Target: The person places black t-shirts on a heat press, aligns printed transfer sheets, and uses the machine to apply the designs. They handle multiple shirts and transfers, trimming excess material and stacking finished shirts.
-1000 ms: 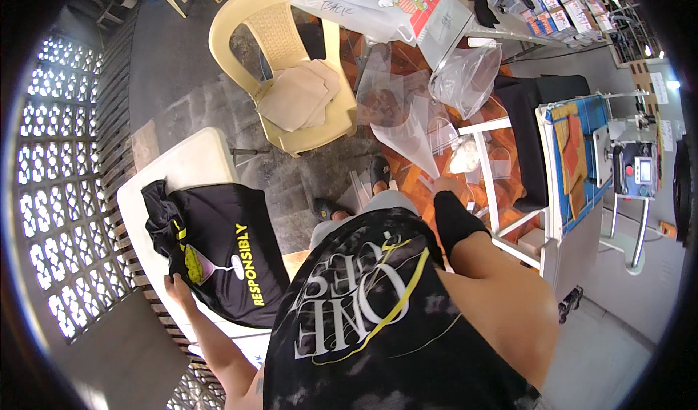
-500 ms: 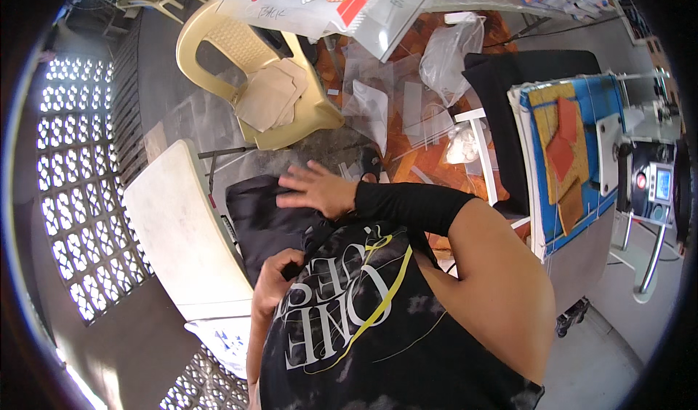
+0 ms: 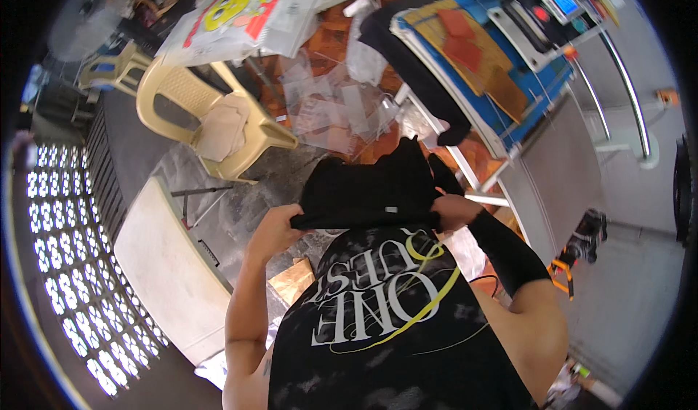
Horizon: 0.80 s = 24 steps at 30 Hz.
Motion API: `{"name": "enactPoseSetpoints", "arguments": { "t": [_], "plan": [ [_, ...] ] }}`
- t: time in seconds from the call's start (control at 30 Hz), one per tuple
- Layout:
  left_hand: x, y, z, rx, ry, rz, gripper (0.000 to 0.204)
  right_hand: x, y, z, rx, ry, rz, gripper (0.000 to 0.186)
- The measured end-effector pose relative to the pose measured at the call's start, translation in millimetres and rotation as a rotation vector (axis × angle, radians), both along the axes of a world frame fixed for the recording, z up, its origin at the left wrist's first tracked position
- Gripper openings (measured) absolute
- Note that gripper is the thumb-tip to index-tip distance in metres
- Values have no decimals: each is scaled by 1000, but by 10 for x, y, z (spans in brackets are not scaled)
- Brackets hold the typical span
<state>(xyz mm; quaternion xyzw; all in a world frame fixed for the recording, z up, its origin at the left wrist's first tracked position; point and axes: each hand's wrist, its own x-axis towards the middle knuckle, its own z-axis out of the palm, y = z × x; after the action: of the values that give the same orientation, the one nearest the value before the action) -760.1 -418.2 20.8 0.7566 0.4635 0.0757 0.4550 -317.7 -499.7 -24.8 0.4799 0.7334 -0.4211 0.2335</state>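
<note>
Just in front of the person's printed black shirt, a black garment hangs spread between two hands, held up off the white desk and well to the right of its long edge. Fingers of the left hand grasp the garment's near left corner; those of the right hand, below a black sleeve, grip its near right corner, so the near edge runs nearly straight, a small pale tag on it. I cannot tell whether that edge touches the shirt. Between the left hand and the desk's right edge lies a strip of open gray floor, while on the other side a white frame stands near the right hand, leaving tighter room. Past the desk's far corner stands a cream chair bearing tan sheets. Clear plastic pieces litter the reddish floor farther off, beside a blue-padded press with a lit screen.
</note>
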Motion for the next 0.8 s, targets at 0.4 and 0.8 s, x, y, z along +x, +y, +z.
{"name": "enactPoseSetpoints", "arguments": {
  "t": [0.4,0.8],
  "plan": [
    [2422,341,1020,-88,-703,-322,27,1750,-3546,1832,459,475,-1511,46],
    [7154,716,2591,705,-549,-376,25,4782,-3813,2827,1423,384,-1965,36]
  ]
}}
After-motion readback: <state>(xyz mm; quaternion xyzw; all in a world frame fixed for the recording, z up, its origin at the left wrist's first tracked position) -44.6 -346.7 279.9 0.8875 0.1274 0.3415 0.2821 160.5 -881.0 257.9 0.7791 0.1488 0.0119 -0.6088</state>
